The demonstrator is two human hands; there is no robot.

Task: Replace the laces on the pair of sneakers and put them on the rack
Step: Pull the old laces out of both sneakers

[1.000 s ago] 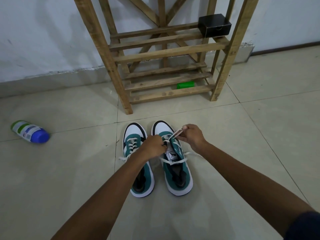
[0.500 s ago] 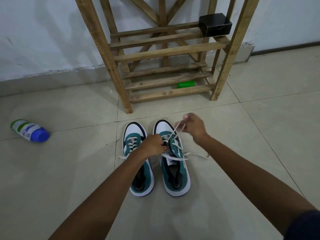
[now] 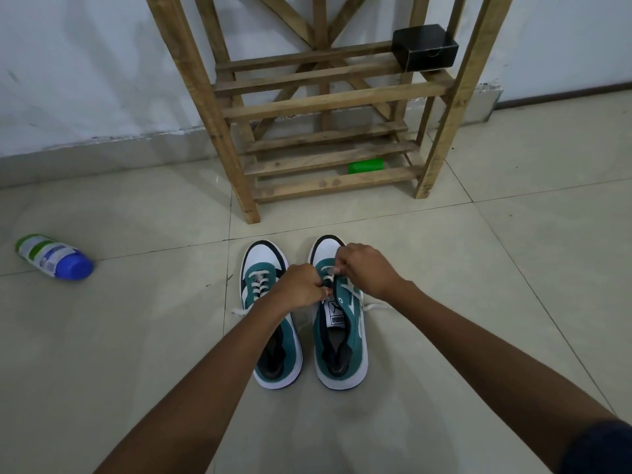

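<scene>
Two teal and white sneakers stand side by side on the tiled floor, toes toward the wooden rack (image 3: 328,104). The left sneaker (image 3: 270,336) has white laces through its eyelets, and one loose end trails out to the left. Over the eyelets of the right sneaker (image 3: 342,340) both hands meet. My left hand (image 3: 301,285) grips that shoe's upper at the eyelets. My right hand (image 3: 366,268) pinches the white lace (image 3: 330,270) close to the shoe. A loose lace end lies right of the shoe.
A black box (image 3: 425,47) sits on the rack's upper shelf at the right. A green cylinder (image 3: 365,165) lies on the lowest shelf. A white, green and blue bottle (image 3: 53,256) lies on the floor at the left. A white wall stands behind.
My right hand, which had pulled the lace up and away toward the rack, has come back down to the right sneaker's eyelets. My left hand stays on the shoe.
</scene>
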